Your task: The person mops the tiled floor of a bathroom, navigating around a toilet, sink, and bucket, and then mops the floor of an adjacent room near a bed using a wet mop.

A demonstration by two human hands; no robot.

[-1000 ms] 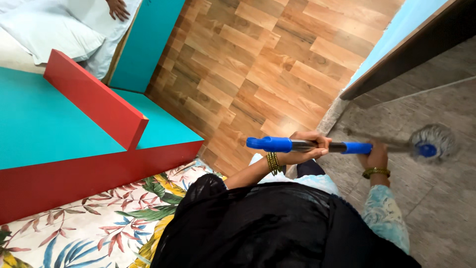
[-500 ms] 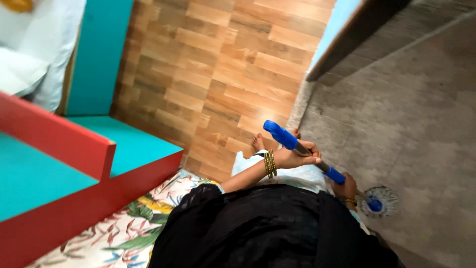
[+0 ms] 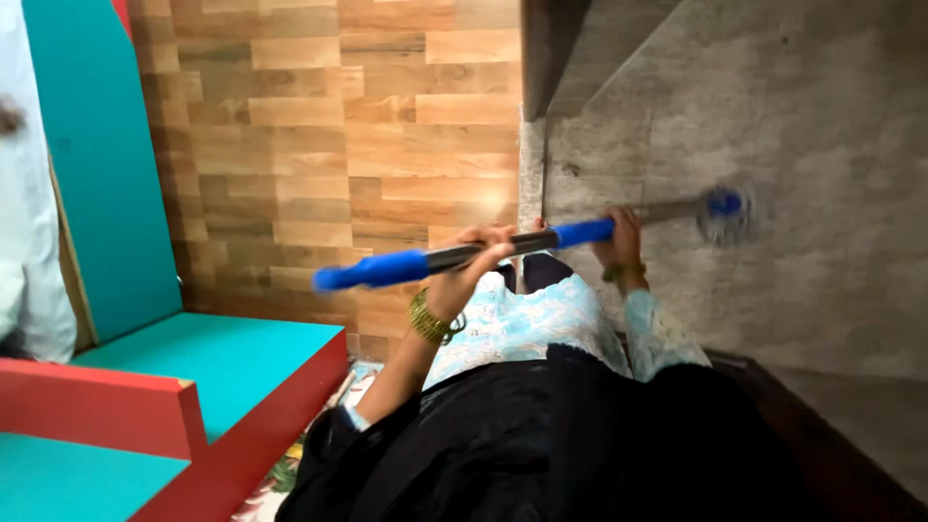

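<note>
I hold a mop handle [image 3: 454, 256] of grey metal with blue grips, lying almost level across the view. My left hand [image 3: 469, 266] is closed round the shaft just right of the blue end grip. My right hand [image 3: 619, 237] grips it further down, at the second blue sleeve. The round white mop head [image 3: 727, 211] with a blue hub rests on the grey stone floor [image 3: 793, 145], blurred by motion. Gold bangles sit on both wrists.
Wood-pattern flooring [image 3: 338, 145] lies left of a dark door threshold [image 3: 541, 48]. A teal and red bed frame [image 3: 193, 387] fills the lower left, with a floral mattress edge [image 3: 290, 474] below it. White cloth [image 3: 29, 193] hangs at the far left.
The camera swung right. The mop handle went from steeply tilted to nearly level, and the mop head moved out across the grey floor. Both hands kept their grip.
</note>
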